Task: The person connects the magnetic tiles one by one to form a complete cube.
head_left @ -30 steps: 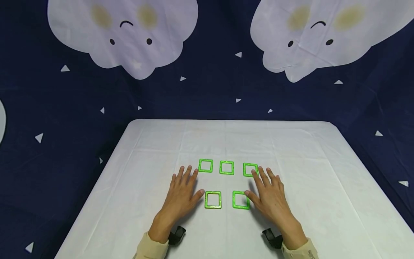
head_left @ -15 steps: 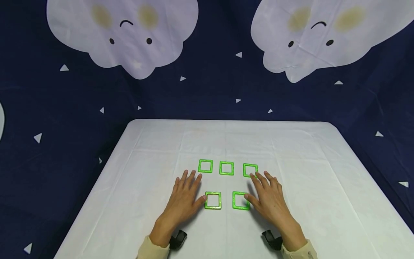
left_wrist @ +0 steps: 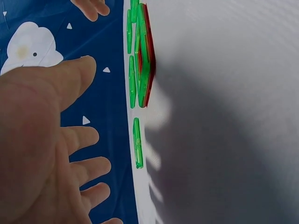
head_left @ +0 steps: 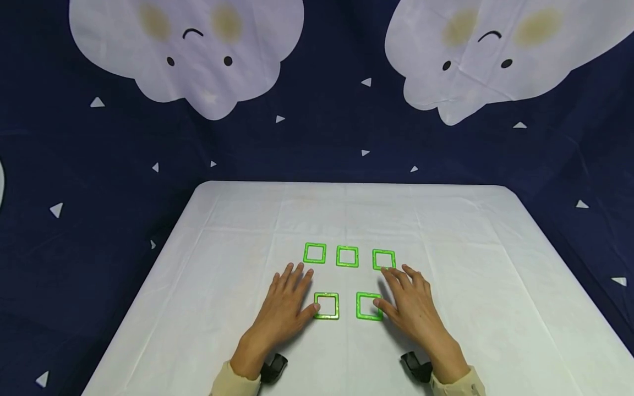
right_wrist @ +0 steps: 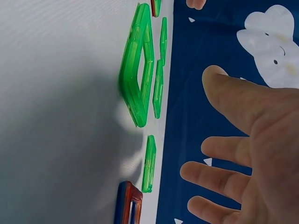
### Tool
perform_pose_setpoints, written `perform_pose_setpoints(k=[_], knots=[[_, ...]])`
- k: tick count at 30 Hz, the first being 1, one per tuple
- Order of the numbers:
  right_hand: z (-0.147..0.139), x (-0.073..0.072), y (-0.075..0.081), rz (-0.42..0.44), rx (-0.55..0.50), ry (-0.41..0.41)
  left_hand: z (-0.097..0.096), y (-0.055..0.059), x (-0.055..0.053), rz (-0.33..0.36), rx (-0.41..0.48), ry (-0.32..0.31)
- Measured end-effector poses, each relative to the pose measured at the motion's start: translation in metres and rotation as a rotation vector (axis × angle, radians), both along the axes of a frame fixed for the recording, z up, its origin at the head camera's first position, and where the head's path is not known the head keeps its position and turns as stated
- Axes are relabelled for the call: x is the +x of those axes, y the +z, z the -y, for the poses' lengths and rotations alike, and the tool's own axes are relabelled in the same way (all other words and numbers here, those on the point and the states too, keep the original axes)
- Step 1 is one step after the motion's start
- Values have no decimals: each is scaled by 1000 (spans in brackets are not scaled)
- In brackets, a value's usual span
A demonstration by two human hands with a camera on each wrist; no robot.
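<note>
Square green magnetic tiles lie flat on the white table in two rows. The far row has a left tile (head_left: 315,262), a middle tile (head_left: 347,265) and a right tile (head_left: 375,258). Nearer are a front left tile (head_left: 326,317), with a red layer beneath it in the left wrist view, and a front right tile (head_left: 359,306). My left hand (head_left: 281,309) hovers with spread fingers, its thumb overlapping the front left tile's edge. My right hand (head_left: 415,307) is spread likewise, its thumb over the front right tile and index fingertip by the far right one. Neither hand holds anything.
A red and blue tile (right_wrist: 127,205) shows at the bottom of the right wrist view; in the head view the right hand hides it. The white cloth-covered table (head_left: 238,220) ends at a dark blue curtain (head_left: 317,148) with clouds and small white triangles.
Both hands have drawn back a little toward the body. The left hand has also shifted slightly right, so its thumb now overlaps the front left tile. The tiles lie where they were.
</note>
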State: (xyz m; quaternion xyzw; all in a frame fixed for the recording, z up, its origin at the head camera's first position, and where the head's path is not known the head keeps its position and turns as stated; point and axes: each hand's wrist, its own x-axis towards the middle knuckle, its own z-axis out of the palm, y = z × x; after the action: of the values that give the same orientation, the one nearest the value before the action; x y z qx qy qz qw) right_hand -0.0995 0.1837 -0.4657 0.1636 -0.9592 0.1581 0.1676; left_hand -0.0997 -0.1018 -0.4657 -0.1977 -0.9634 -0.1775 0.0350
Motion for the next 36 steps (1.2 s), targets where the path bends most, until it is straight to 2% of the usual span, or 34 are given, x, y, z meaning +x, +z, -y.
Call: perform_pose_setpoints(k=[9,17,22,36], knots=[[0,0,-2,11,4,0,-1,-1,2,2,-6,-36],[0,1,-1,93,29,-26,-1,-2,4,25,-28,-77],[0,1,-1,98,46,-24,0,-3,4,26,-35,-93],[-1,0,-5,109,71,-6,0,-5,2,-56,-43,-113]])
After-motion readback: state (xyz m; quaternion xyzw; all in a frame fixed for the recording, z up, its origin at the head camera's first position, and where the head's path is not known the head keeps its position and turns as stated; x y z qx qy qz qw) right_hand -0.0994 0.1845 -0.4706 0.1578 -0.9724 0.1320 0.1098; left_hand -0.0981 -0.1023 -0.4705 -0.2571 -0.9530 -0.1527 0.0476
